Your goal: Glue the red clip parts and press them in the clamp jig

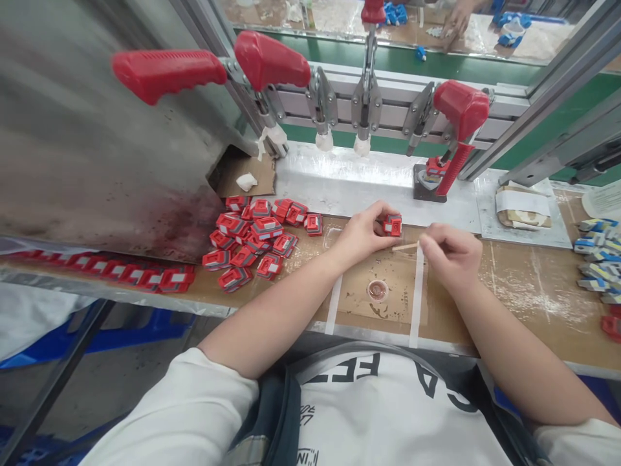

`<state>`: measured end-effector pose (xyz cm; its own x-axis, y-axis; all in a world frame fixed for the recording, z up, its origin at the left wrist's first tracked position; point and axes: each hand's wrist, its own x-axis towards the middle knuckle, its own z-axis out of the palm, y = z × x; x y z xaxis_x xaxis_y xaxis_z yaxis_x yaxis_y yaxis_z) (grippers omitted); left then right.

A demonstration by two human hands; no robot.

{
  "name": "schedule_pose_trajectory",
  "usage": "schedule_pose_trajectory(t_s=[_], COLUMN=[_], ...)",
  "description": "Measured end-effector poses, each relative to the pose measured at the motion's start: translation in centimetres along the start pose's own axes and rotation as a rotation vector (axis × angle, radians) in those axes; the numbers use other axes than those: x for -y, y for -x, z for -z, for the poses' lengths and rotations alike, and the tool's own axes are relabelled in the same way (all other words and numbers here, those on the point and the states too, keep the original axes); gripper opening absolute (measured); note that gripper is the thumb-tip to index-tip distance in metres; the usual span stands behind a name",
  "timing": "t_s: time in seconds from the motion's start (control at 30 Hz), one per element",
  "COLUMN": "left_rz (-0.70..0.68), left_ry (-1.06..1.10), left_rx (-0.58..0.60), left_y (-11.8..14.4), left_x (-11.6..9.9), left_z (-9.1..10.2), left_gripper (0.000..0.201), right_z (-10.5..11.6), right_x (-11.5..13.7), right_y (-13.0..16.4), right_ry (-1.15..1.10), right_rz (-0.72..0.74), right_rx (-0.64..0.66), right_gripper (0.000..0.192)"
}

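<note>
My left hand [367, 230] grips a small red and grey plastic part [392, 225] between thumb and fingers, just in front of the metal base plate. In my right hand [451, 254] is a thin wooden stick [405, 246], its tip pointing left and close below the red part; whether the two touch I cannot tell. Nearer to me, a small round dish of brownish paste [377, 290] sits on a cardboard sheet [354, 304] held down by white tape. Left of my left hand lies a heap of similar red and grey parts [257, 236].
Red-handled toggle clamps [272, 61] hang over the metal plate [339, 178]. One clamp at right stands above a red part on a dark block [429, 188]. Further right are a wrapped pad [522, 207] and blue-yellow parts [599, 252]. Across the bench, another person's hand [458, 22] shows.
</note>
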<state>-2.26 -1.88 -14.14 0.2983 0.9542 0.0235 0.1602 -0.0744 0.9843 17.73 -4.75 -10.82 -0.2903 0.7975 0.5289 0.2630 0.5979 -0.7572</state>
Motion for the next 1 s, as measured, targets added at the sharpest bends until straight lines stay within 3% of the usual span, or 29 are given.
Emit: schedule_pose_trajectory(t_s=[0.1,0.2,0.53,0.7,0.9,1.0], left_rz=[-0.025,-0.028,-0.041,-0.049,-0.023,-0.011], left_ry=[0.007,0.015,0.019,0.026,-0.001,-0.009], left_rx=[0.002,0.005,0.016,0.024,0.038,0.043], left_y=[-0.1,-0.1,-0.1,-0.2,0.0,0.0], left_x=[0.1,0.2,0.4,0.5,0.2,0.1], left_z=[0.0,0.1,0.1,0.1,0.1,0.1], left_gripper=[0.046,0.046,0.046,0.046,0.045,0.046], right_z=[-0.5,-1.0,-1.3,-0.8,0.3,0.3], right_x=[0.5,0.6,1.0,0.9,-0.2,-0.7], right_y=[0.5,0.8,0.4,0.3,0.2,-0.2], right_ry=[-0.043,-0.006,0.004,-0.041,0.084,0.16], right_rz=[0.199,0.279,0.29,0.231,-0.032,-0.151], right_rx=[0.359,0.564,0.671,0.493,-0.085,-0.129], right_gripper=[0.035,0.038,0.04,0.039,0.036,0.037])
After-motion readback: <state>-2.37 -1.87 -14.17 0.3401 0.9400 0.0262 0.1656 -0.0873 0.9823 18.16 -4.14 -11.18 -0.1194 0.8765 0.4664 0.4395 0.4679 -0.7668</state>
